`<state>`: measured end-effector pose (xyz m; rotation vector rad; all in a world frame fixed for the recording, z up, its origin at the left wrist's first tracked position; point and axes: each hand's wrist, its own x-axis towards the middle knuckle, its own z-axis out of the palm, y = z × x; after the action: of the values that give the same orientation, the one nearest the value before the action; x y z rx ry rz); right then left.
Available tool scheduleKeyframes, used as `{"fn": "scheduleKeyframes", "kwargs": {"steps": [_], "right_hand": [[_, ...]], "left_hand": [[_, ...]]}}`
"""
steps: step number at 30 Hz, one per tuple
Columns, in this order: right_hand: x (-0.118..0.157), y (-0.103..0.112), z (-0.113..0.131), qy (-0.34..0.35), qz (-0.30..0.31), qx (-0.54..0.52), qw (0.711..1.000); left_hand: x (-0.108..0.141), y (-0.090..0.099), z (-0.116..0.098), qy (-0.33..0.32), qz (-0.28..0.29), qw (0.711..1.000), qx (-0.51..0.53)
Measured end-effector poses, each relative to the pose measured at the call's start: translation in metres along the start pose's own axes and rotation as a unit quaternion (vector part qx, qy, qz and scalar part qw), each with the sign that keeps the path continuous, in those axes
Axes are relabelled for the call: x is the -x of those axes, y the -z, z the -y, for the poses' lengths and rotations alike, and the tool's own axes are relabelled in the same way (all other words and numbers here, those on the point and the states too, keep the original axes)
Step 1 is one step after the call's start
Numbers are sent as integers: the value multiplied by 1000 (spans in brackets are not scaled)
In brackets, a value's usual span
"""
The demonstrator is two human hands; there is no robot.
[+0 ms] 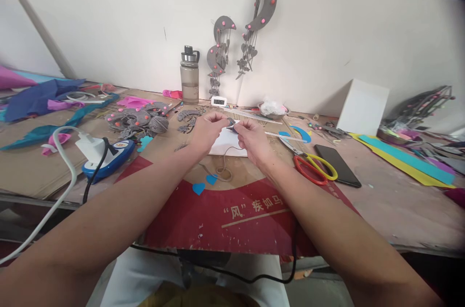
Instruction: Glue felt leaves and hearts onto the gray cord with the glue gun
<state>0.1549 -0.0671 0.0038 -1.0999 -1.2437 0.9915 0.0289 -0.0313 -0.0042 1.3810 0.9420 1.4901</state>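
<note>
Over a white sheet (220, 146) on the table, my left hand (210, 131) and my right hand (253, 141) meet, fingertips pinched. Between them is a small dark grey piece (231, 126), mostly covered by the fingers, so its exact shape cannot be made out. From beneath my right hand a length of grey yarn (224, 178) trails down and loops on the cardboard. Two blue paper hearts (198, 189) lie closer to me, just left of the loop.
Scissors (315, 170) with red and yellow handles and a black phone (337, 165) lie right. Left are a blue power strip (109, 158), cables and a grey yarn ball (159, 125). A bottle (190, 77) stands behind; crescent hangings (267, 7) hang on the white wall.
</note>
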Motion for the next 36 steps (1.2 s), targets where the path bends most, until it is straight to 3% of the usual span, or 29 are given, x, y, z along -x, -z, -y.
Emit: {"fn": "scheduleKeyframes", "kwargs": {"steps": [7, 12, 21, 28, 36], "right_hand": [[-3, 0, -5, -8, -39, -20, 999], [-4, 0, -5, 9, -30, 5, 999], [-11, 3, -15, 50, -75, 73, 993], [-14, 11, -12, 63, -74, 114, 989], [-13, 11, -10, 99, -49, 186, 976]], "left_hand": [[3, -3, -3, 48, 21, 997, 51], [4, -4, -4, 56, 32, 995, 71], [1, -4, 1, 86, 72, 988, 111], [-9, 5, -4, 85, 162, 983, 32], [-8, 7, -7, 47, 140, 988, -40]]}}
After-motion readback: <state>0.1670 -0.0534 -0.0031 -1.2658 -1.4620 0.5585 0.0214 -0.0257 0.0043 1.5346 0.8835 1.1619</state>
